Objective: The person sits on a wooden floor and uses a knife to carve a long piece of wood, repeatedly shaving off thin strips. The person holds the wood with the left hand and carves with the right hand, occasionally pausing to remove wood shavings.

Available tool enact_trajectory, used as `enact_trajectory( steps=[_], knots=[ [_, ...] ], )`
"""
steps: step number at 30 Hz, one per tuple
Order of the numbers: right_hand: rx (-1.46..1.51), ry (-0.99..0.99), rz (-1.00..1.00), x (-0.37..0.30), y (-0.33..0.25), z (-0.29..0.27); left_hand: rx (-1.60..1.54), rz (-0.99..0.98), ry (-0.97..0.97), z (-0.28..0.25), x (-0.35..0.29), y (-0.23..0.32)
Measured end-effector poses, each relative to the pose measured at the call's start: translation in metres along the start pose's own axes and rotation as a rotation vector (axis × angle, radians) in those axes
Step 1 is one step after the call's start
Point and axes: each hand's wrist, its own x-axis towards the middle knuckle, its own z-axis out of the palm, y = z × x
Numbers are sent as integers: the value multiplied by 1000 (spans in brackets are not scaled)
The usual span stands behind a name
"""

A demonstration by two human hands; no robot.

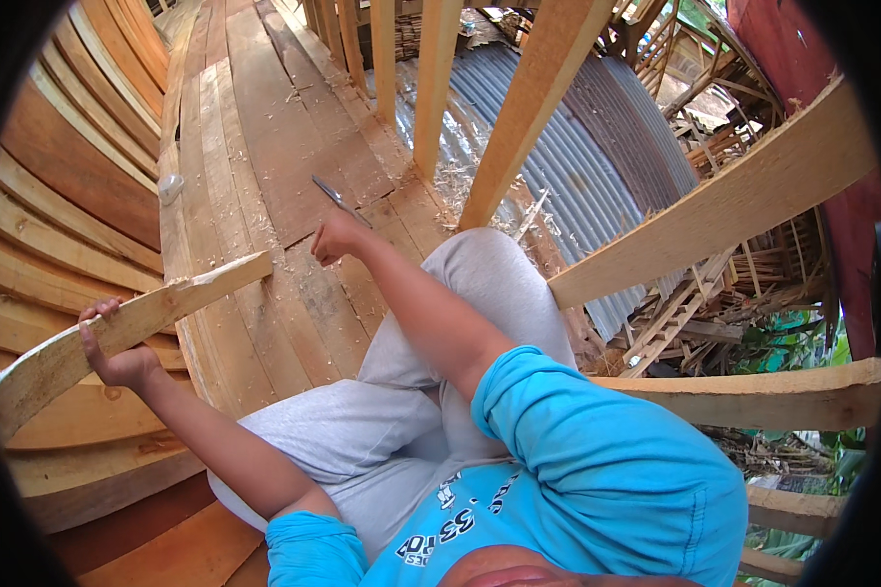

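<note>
My left hand (117, 360) grips a rough wooden board (201, 295), with fingers curled over its far edge and the palm at its near edge. The board slants from the left rim toward the middle, and its narrowed right end hangs above the plank floor. My right hand (339, 240) is closed in front of my bent knee, its fingers curled in. Just beyond the knuckles shows a slim dark blade-like tool (327, 190), with a thin part running on behind the hand. Whether the right hand touches this tool, or what its fingers hold, is hidden.
Wood shavings lie scattered on the plank floor (250, 166). Stacked boards (73, 210) wall the left side. Upright posts (438, 83) and a slanting beam (705, 210) stand at the right, above corrugated metal sheets (558, 127). A small clear container (170, 188) rests by the boards.
</note>
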Motion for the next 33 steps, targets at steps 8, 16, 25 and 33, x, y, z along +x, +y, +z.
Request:
enact_trajectory(
  steps=[8,16,25,33],
  knots=[
    [1927,222,-993,-42,-20,-120,10,-18,4,4,1,3],
    [1335,507,-368,18,12,-65,24,30,-15,9,0,3],
    [-592,467,-94,45,35,34,37,72,24,16,-8,9],
    [-1149,434,-116,54,47,99,13,37,47,31,-9,5]
  ],
)
